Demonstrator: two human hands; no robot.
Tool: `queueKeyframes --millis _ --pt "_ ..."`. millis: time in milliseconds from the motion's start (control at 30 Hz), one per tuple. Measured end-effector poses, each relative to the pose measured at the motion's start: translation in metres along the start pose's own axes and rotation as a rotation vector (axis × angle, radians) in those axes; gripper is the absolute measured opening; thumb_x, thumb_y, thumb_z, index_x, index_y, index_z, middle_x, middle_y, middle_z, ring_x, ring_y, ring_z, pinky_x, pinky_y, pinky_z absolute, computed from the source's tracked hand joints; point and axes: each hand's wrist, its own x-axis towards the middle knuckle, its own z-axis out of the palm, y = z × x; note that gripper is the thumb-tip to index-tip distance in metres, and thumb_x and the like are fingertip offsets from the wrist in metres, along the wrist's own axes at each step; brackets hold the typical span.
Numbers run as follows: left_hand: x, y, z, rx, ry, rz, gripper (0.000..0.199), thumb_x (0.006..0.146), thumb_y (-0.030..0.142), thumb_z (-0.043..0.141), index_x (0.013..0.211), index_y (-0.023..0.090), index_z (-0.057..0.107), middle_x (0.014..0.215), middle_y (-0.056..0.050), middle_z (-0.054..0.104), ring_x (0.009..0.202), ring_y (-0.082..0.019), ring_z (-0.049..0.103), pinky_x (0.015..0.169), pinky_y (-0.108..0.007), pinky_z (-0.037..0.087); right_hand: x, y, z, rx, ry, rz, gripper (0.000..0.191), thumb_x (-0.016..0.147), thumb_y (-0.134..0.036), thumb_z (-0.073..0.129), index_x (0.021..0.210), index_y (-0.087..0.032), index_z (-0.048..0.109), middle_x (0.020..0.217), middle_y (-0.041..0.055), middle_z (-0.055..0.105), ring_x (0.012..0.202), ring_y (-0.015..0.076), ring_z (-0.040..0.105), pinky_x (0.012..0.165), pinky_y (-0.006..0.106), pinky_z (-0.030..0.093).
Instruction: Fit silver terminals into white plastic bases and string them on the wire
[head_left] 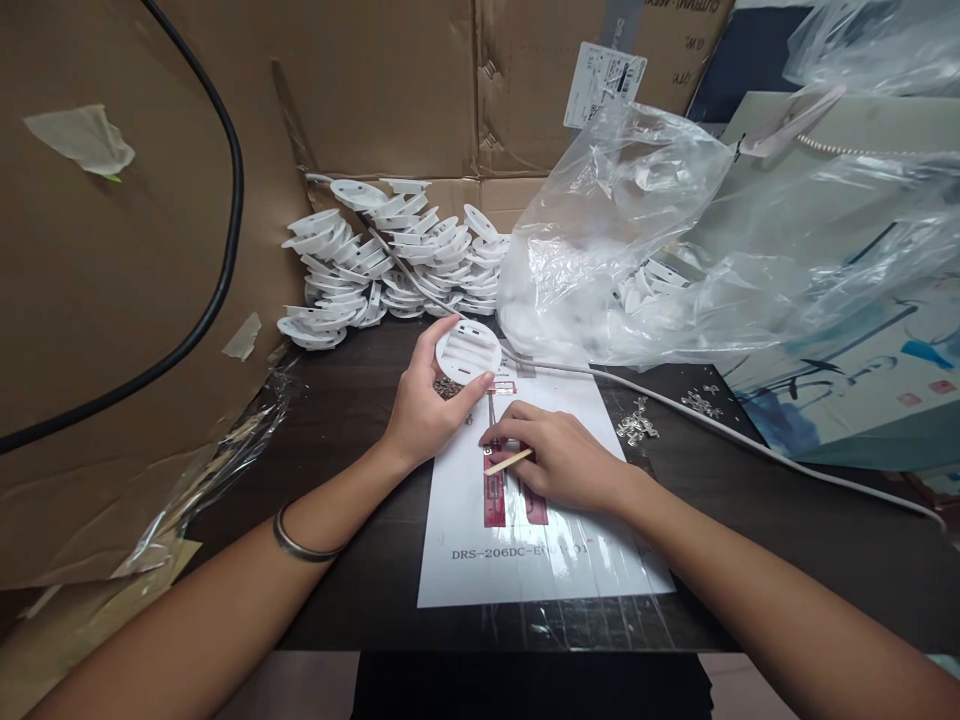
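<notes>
My left hand holds a round white plastic piece by its edges, its slotted, ribbed side facing up. My right hand rests over a printed white sheet and has a thin wooden stick between its fingers. The stick's light tip points left over the red printed pattern on the sheet. Small brassy metal parts lie in a pile just under my left hand, partly hidden by it and the white piece.
Stacked white round pieces stand at the back left against a cardboard box. Clear plastic bags fill the back right. A grey cable crosses the dark table. Small clear parts lie right of the sheet.
</notes>
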Motion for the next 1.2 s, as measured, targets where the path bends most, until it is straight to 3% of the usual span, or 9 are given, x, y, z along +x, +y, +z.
queueKeyframes --millis 200,433,667,933,1200 --pt "0.0009 0.0038 -0.0007 0.036 -0.031 -0.020 0.065 0.080 0.035 0.069 0.137 0.023 0.040 0.132 -0.010 0.054 0.110 -0.024 0.062 0.092 -0.036 0.054 0.0010 -0.0016 -0.0018 -0.017 -0.020 0.027 0.017 0.083 -0.014 0.050 0.090 -0.021 0.064 0.098 0.0018 0.061 0.071 0.0121 0.054 0.069 0.028 0.040" --pt "0.0008 0.0033 -0.0007 0.037 -0.028 -0.010 0.064 0.080 0.035 0.069 0.136 0.023 0.041 0.131 -0.010 0.054 0.109 -0.024 0.062 0.091 -0.036 0.054 -0.0009 -0.0043 -0.0047 -0.018 -0.043 0.002 0.028 0.083 -0.013 0.048 0.103 -0.023 0.065 0.104 0.0026 0.061 0.078 0.0142 0.057 0.072 0.030 0.041" --pt "0.0013 0.0011 -0.0002 0.043 -0.032 0.005 0.065 0.080 0.035 0.069 0.137 0.023 0.040 0.133 -0.010 0.053 0.109 -0.024 0.062 0.092 -0.036 0.053 -0.0011 -0.0022 -0.0051 -0.016 -0.049 -0.009 0.019 0.082 -0.013 0.048 0.089 -0.020 0.064 0.098 0.0015 0.060 0.071 0.0116 0.054 0.069 0.028 0.039" --pt "0.0020 0.0002 0.0008 0.042 -0.023 0.034 0.065 0.079 0.032 0.071 0.136 0.022 0.041 0.136 -0.010 0.050 0.112 -0.024 0.060 0.092 -0.036 0.053 -0.0020 -0.0011 -0.0057 -0.034 -0.070 -0.055 0.029 0.081 -0.011 0.047 0.101 -0.022 0.065 0.099 0.0021 0.059 0.075 0.0128 0.055 0.070 0.028 0.039" --pt "0.0022 0.0013 0.0007 0.068 -0.021 0.040 0.065 0.079 0.033 0.070 0.136 0.022 0.040 0.136 -0.011 0.050 0.113 -0.025 0.060 0.092 -0.036 0.053 -0.0023 -0.0027 -0.0082 -0.033 -0.071 -0.025 0.017 0.081 -0.013 0.048 0.089 -0.019 0.062 0.096 0.0016 0.059 0.069 0.0109 0.052 0.066 0.027 0.038"
